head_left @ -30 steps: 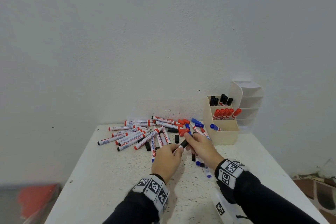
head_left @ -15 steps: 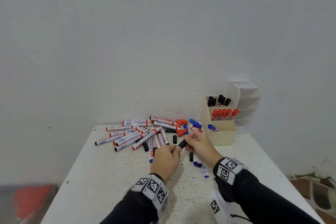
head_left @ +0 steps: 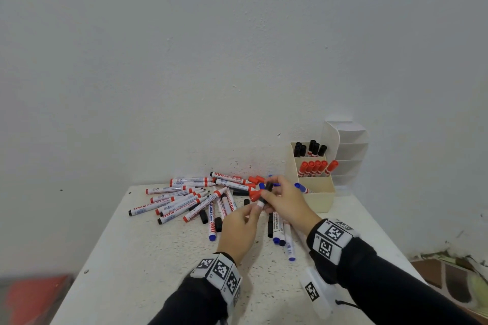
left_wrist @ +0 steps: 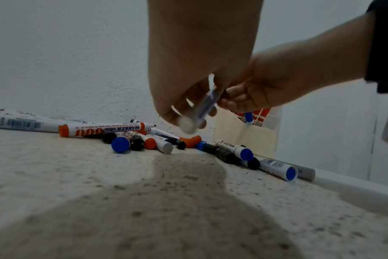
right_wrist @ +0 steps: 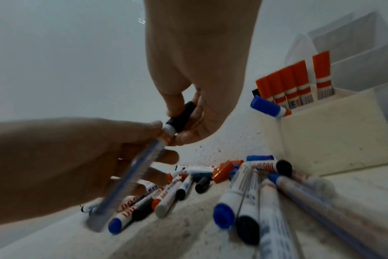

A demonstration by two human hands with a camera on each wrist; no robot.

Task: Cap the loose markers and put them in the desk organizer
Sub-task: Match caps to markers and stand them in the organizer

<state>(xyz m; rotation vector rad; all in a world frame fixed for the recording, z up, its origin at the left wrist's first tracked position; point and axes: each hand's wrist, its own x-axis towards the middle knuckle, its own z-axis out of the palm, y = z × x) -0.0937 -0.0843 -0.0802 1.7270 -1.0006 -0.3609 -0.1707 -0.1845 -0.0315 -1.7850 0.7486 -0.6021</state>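
Note:
A white marker point(head_left: 261, 204) is held above the table point(head_left: 148, 250) between both hands. My left hand point(head_left: 252, 212) grips its barrel point(right_wrist: 142, 163) from below. My right hand point(head_left: 276, 192) pinches the black cap point(right_wrist: 181, 114), which sits on the marker's far end. In the left wrist view the marker point(left_wrist: 203, 106) is blurred. Several loose markers point(head_left: 184, 200) and loose caps, black point(head_left: 203, 217) and red point(head_left: 254, 195), lie in a pile beyond the hands. The cream desk organizer point(head_left: 318, 199) stands at the right.
The organizer holds black-capped markers point(head_left: 311, 148) at the back, red-capped ones point(head_left: 317, 167) in the middle and a blue one point(head_left: 301, 187) in front. Several blue and black markers point(head_left: 282, 235) lie under my right wrist. The wall point(head_left: 237, 87) runs close behind the pile.
Both hands have raised the marker a little and tilted it more upright. The black cap stays at its tip between my right fingers.

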